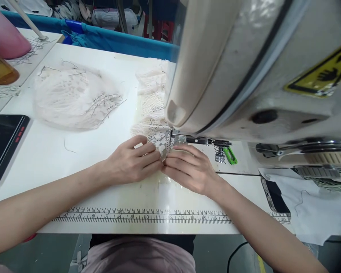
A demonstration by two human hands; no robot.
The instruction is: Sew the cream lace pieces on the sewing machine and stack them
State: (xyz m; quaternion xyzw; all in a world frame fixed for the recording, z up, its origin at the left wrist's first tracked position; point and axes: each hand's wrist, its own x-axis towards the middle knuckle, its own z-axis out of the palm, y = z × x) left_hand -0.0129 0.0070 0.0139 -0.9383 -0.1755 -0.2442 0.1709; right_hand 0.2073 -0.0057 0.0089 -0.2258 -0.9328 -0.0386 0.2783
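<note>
A strip of white lace (157, 139) runs under the needle area of a sewing machine (207, 64), its far end spread on the table behind. My left hand (135, 161) holds the near end of the lace from the left, fingers curled and pressed together. From the right, my right hand (193, 167) grips the same edge, its fingertips almost meeting those of the left. The metal presser foot (178, 139) sits just beyond my right fingers. The machine head hides part of the lace, and my fingers cover its near edge.
To the left lie a pile of sheer pale lace (68, 98) with dark loose threads and a black phone (5, 146). A printed ruler (159, 217) follows the front edge. At right are another phone (276, 195), white cloth (312, 212) and a green piece (230, 155).
</note>
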